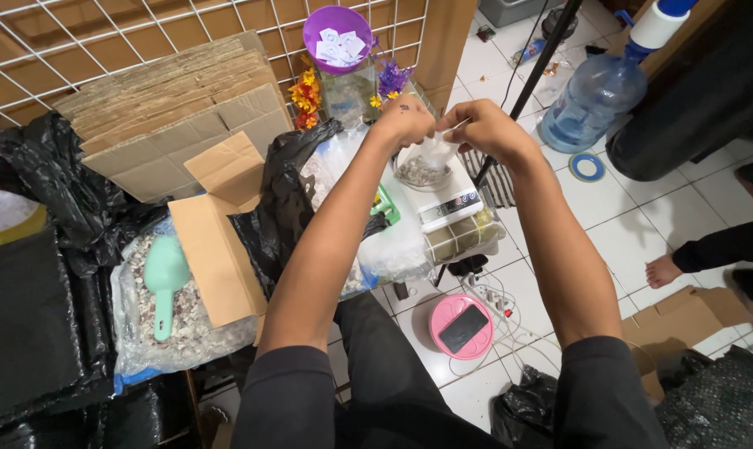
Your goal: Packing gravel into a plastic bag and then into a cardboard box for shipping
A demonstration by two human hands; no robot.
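Pinching neck of small clear bag [433, 152] between left hand [406, 119] and right hand [484, 126], upper centre of frame; bag hanging straight down, filled bottom resting on white scale [445, 199]; hands equally near.

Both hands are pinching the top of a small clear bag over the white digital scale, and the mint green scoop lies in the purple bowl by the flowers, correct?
Not quite. In the head view the mint green scoop lies in the open sack of pale chips, not the purple bowl. The left hand and right hand do pinch the small clear bag over the white digital scale.

One head-worn view looks steeply down from close above. It faces the small white digital scale [445, 193], centred just above mid-frame.
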